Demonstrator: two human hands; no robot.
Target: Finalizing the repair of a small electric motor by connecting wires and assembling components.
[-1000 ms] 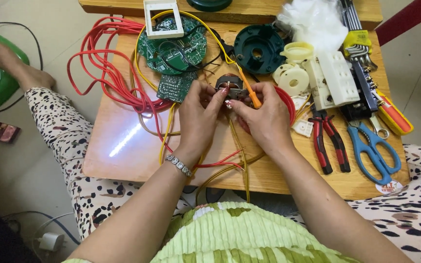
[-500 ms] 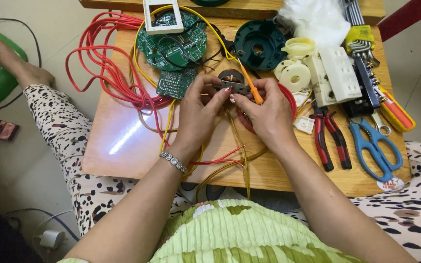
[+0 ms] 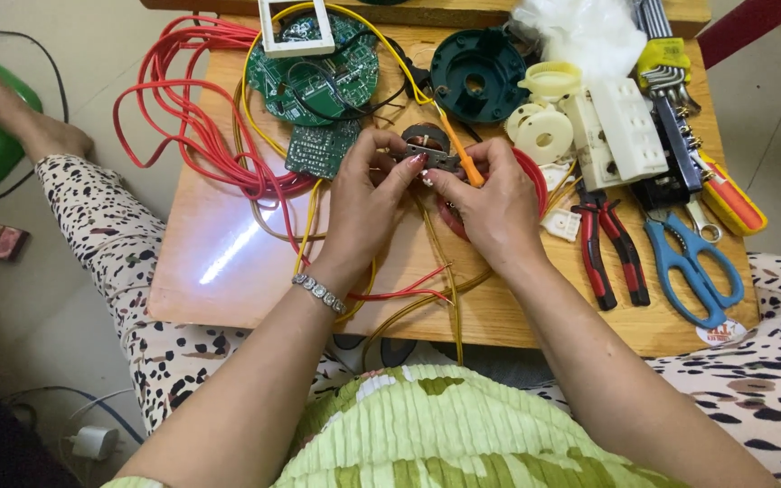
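Wooden table (image 3: 228,271), head view: left hand (image 3: 368,203) and right hand (image 3: 490,203) meet at centre, both pinching a small motor part (image 3: 428,149) with a copper winding, held just above the tabletop. Orange-handled screwdriver (image 3: 458,154) lies against the right fingers. Green circuit board (image 3: 318,77) just behind, red cable (image 3: 183,108) coiled left; red pliers (image 3: 612,248) and blue scissors (image 3: 693,267) right.

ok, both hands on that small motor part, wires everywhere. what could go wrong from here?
1. The left hand and right hand pinch the small motor part in the air; it may slip.
2. The yellow wires and red wires loop under the wrists; a pull might snag them and drag the green circuit board.
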